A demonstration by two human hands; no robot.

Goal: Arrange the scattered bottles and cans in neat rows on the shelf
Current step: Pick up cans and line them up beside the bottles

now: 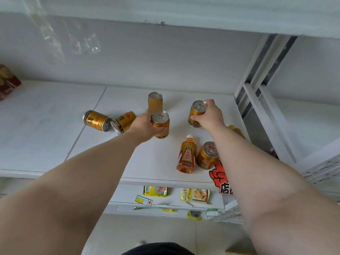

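Note:
Gold energy-drink cans and amber bottles are spread over a white shelf (147,162). My left hand (145,126) is closed around an upright can (161,124) in the middle. Just behind it stands another upright can (155,101). My right hand (211,116) grips an upright can (197,113) further right. Two cans lie on their sides at the left, one (96,120) beside the other (124,122). Near the front stand a small amber bottle (186,154) and an upright can (207,155). Another amber bottle (236,130) is mostly hidden behind my right forearm.
The shelf's metal upright (257,89) rises at the right. A red snack bag (7,81) sits at the far left. A red promotional sign (220,177) hangs on the front edge. Yellow packets (156,191) lie on the lower shelf. The shelf above (165,13) overhangs.

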